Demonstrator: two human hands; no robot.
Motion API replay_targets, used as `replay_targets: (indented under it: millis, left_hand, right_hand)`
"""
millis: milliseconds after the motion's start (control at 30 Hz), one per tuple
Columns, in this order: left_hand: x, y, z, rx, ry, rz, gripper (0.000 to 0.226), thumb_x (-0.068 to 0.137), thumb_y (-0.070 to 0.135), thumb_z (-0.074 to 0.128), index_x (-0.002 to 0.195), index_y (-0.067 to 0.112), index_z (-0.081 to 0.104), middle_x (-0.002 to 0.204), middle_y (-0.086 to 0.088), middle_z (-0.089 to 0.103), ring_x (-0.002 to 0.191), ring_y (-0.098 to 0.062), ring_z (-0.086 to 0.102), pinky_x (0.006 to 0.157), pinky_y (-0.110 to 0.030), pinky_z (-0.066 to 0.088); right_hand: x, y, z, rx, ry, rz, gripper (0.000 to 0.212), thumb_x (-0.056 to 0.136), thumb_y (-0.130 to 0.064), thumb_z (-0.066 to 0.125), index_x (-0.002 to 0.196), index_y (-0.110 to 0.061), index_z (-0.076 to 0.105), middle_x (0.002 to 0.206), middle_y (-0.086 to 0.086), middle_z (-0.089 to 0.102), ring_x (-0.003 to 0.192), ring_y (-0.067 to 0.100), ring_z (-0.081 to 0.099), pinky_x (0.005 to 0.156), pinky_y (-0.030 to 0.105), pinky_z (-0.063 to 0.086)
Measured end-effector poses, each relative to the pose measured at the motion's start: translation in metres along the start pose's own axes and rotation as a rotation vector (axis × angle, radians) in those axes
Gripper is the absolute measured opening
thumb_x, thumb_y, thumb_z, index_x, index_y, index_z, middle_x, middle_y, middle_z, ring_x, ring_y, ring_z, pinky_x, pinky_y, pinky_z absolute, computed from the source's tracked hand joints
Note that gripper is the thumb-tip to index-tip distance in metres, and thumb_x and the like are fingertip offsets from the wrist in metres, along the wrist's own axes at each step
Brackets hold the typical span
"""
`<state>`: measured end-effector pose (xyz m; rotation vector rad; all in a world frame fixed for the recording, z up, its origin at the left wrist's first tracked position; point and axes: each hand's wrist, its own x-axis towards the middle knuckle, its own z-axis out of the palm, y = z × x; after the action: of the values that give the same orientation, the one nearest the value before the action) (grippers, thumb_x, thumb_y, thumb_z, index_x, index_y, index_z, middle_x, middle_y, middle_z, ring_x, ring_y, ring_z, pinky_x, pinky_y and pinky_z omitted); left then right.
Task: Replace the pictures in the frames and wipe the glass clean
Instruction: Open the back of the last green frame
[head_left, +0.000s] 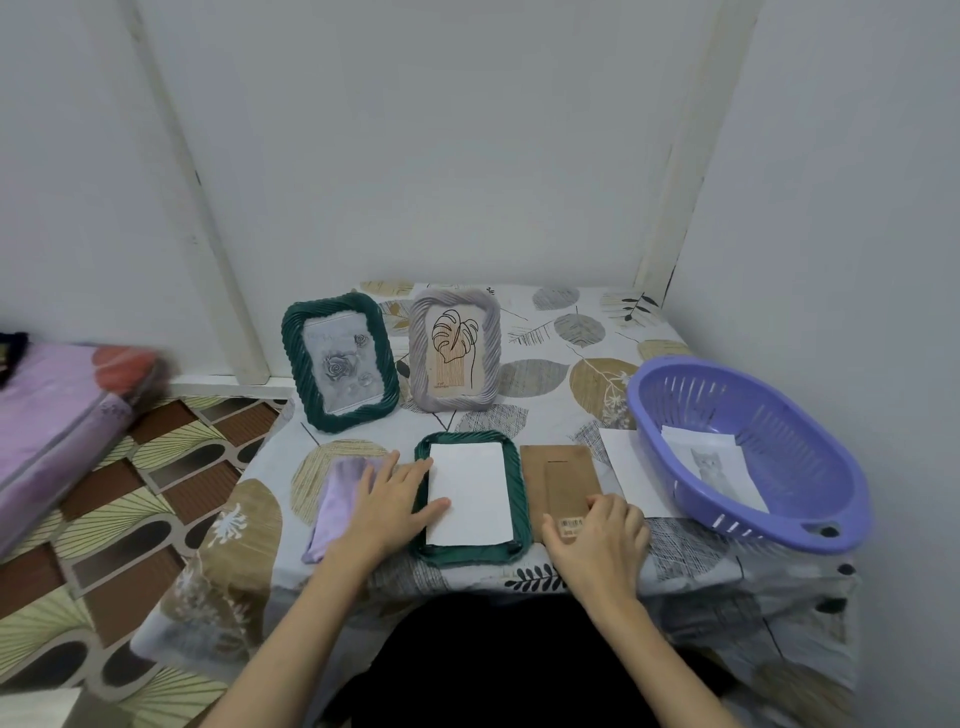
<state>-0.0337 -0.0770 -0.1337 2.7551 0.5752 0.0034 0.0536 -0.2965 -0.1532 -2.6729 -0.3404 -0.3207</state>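
A dark green frame (521, 499) lies face down at the table's front, with a white sheet (475, 483) resting in its back. My left hand (387, 499) lies flat with spread fingers on the frame's left rim and the sheet's edge. To the frame's right is a brown backing board (558, 475) with a barcode sticker. My right hand (597, 532) rests on the board's near end, fingers curled at its edge. A lilac cloth (332, 506) lies under and left of my left hand. Two frames stand behind: a green one with a rose picture (340, 361) and a grey one with a leaf drawing (454, 351).
A purple plastic basket (748, 452) at the right holds printed pictures, the top one showing a cat (717, 467). A white sheet (631, 467) lies between basket and board. Walls close the table's back and right. A pink mattress (57, 421) lies on the floor at left.
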Motion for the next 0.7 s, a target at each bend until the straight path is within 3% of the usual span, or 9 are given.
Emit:
replay_targets:
  millis: [100,233,433,567,700]
  left_hand:
    - [-0.001,0.003,-0.001,-0.062,0.003,-0.004,0.076,0.084,0.058,0.048,0.145,0.024,0.021,0.152,-0.001,0.027,0.145,-0.019,0.005,0.117,-0.041,0.003]
    - [-0.003,0.009,0.0,-0.155,0.045,-0.006,0.08,0.074,0.055,0.054,0.143,0.025,0.027,0.145,0.0,0.038,0.143,-0.022,0.013,0.114,-0.037,0.01]
    - [0.002,0.016,0.006,-0.194,0.082,-0.073,0.071,0.083,0.042,0.061,0.142,0.018,0.029,0.146,-0.004,0.037,0.143,-0.023,0.013,0.114,-0.036,0.012]
    - [0.006,0.016,0.007,-0.394,0.161,-0.098,0.065,0.078,0.03,0.07,0.134,0.012,0.042,0.13,-0.007,0.054,0.13,-0.028,0.038,0.108,-0.038,0.029]
    - [0.003,0.021,0.002,-0.57,0.235,-0.051,0.056,0.073,0.007,0.072,0.126,0.011,0.051,0.114,-0.007,0.062,0.108,-0.021,0.055,0.09,-0.026,0.04]
  right_hand:
    - [-0.002,-0.005,0.002,-0.022,-0.061,-0.136,0.072,0.069,-0.064,0.036,0.116,-0.013,0.056,0.122,0.016,0.056,0.111,0.036,0.048,0.092,0.052,0.037]
    - [-0.006,-0.017,0.009,-0.008,-0.209,-0.393,0.063,0.074,-0.07,0.031,0.128,-0.041,0.047,0.151,0.008,0.028,0.137,0.037,0.021,0.107,0.062,0.006]
    - [-0.006,-0.02,0.01,0.009,-0.244,-0.437,0.061,0.073,-0.071,0.031,0.124,-0.044,0.051,0.153,0.007,0.022,0.14,0.039,0.012,0.103,0.064,-0.012]
    - [-0.006,-0.02,0.008,0.013,-0.25,-0.429,0.064,0.071,-0.072,0.029,0.124,-0.045,0.05,0.153,0.007,0.022,0.14,0.038,0.011,0.102,0.062,-0.017]
    - [-0.006,-0.021,0.007,0.004,-0.25,-0.431,0.064,0.07,-0.073,0.028,0.123,-0.045,0.051,0.152,0.007,0.025,0.14,0.038,0.014,0.1,0.057,-0.022]
